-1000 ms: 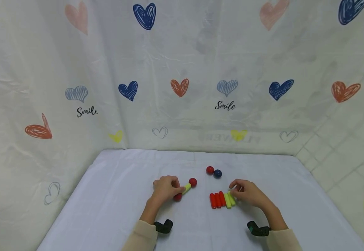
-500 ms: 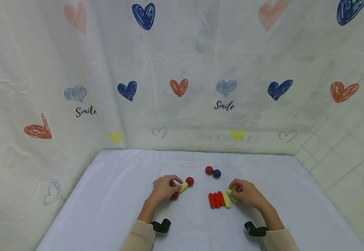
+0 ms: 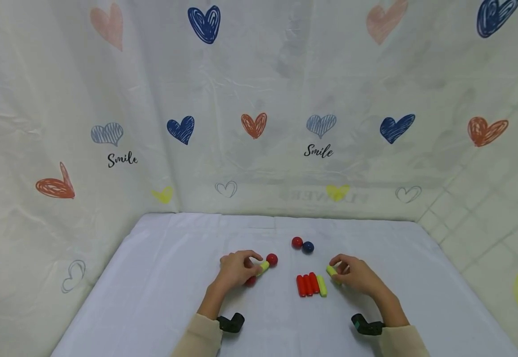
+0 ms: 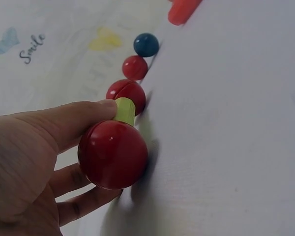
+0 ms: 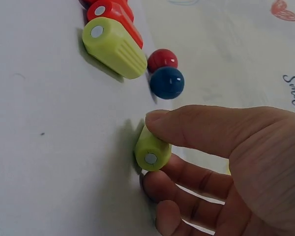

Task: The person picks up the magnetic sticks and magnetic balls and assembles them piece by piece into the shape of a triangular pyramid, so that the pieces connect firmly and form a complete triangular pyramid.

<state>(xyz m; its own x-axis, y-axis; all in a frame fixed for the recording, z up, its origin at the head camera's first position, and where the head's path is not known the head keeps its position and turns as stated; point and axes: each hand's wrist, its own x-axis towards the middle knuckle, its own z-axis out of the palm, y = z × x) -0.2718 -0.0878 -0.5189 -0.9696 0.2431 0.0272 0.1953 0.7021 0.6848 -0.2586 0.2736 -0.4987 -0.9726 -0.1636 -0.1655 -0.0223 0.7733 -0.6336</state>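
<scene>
- Yellow-green rods (image 3: 322,286): three; one beside three red rods (image 3: 307,285).
- Left of those, my left hand (image 3: 236,269) pinches one, partly hidden; right, my right hand (image 3: 356,274) pinches another.
- Red balls (image 4: 113,155): three; blue ball (image 3: 308,247): one.

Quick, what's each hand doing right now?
Left hand: holding a yellow-green stick with a red ball at each end.
Right hand: holding another yellow-green stick.

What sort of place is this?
Probably a small tabletop corner set up for filming, though I can't tell in what building. A white-covered table stands before a heart-printed sheet that also hangs at the sides, and a black device sits at each of the person's wrists.
</scene>
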